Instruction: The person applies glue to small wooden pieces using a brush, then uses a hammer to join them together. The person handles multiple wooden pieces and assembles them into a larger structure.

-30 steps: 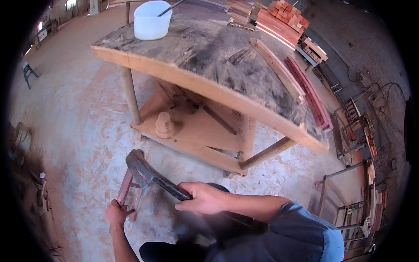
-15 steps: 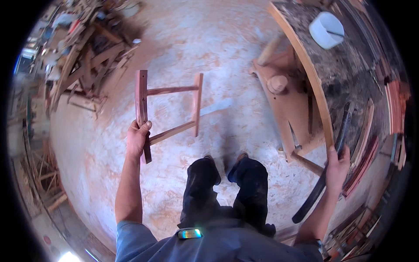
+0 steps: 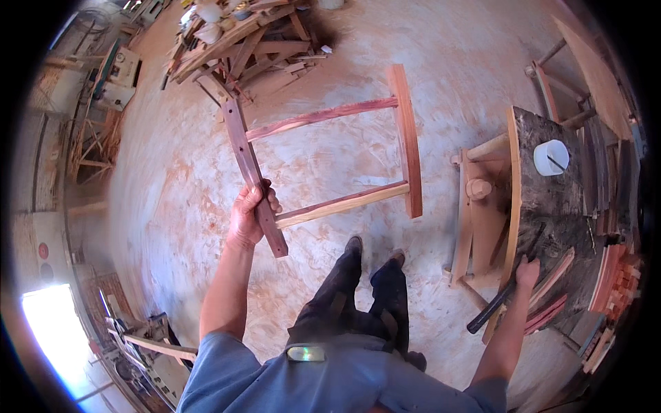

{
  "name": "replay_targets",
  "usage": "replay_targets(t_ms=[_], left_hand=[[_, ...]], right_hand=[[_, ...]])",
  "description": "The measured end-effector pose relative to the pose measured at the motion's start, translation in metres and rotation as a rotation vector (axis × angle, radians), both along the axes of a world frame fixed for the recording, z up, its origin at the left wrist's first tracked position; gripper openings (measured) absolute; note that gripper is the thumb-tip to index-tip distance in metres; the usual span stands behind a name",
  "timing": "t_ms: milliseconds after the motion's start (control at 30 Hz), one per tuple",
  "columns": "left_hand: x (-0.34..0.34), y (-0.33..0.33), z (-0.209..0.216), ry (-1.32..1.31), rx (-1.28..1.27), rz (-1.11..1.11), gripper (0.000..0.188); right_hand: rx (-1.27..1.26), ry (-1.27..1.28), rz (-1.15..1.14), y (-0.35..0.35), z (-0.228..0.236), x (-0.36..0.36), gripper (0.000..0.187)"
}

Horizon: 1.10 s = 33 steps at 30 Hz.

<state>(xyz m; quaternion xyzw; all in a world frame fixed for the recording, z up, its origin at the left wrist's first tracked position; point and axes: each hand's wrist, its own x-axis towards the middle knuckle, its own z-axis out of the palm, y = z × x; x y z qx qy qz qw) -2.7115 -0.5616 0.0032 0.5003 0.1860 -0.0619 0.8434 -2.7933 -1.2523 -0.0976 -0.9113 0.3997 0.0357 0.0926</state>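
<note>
My left hand [image 3: 249, 215] grips a wooden frame [image 3: 244, 144] by the lower part of its near side piece, with fingers wrapped round it. The frame has two side pieces joined by two rails, in reddish and pale wood, and is held up above the floor. On the right, my right hand [image 3: 527, 273] is closed round a long black bar-like tool [image 3: 490, 311] at the workbench [image 3: 547, 199]. One end of the tool sticks out past the bench edge, and the other lies over the dark top. My hand covers its middle, and its exact kind is unclear.
A white tub [image 3: 551, 157] with a thin stick stands on the bench. Wood strips [image 3: 551, 282] lie behind my right hand, near stacked reddish pieces [image 3: 609, 279]. A wooden structure with a round knob [image 3: 478, 189] stands beside the bench. Timber scraps [image 3: 272, 48] are heaped far left.
My view has swung left. The frame has moved up and right in the picture and appears larger and more tilted. My right hand still grips the black tool, now over the bench.
</note>
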Motion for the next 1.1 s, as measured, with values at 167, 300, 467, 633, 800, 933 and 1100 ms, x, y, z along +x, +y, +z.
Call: replay_targets(t_ms=[167, 300, 467, 633, 800, 933, 1100], left_hand=[[-0.031, 0.000, 0.027, -0.070, -0.148, 0.081, 0.042], [-0.055, 0.000, 0.034, -0.054, -0.132, 0.132, 0.047], [-0.078, -0.003, 0.045, -0.073, -0.139, 0.147, 0.049], [-0.089, 0.011, 0.040, -0.081, -0.226, 0.099, 0.051], [-0.087, 0.042, 0.026, -0.062, -0.241, 0.032, 0.052], [-0.071, 0.072, 0.028, -0.020, -0.245, -0.026, 0.052], [-0.039, 0.123, 0.038, 0.124, -0.189, 0.022, 0.049]], right_hand=[[-0.066, 0.104, 0.114, -0.016, -0.009, -0.004, 0.045], [-0.094, 0.057, 0.149, 0.003, 0.030, -0.003, 0.044], [0.454, -0.301, 0.203, 0.076, 0.079, 0.010, 0.044], [0.955, -0.354, 0.303, 0.193, 0.118, 0.054, 0.033], [1.335, -0.281, 0.464, 0.290, 0.143, 0.098, 0.042], [1.628, -0.159, 0.291, 0.368, 0.159, 0.126, 0.044], [1.554, -0.087, 0.213, 0.440, 0.159, 0.150, 0.025]])
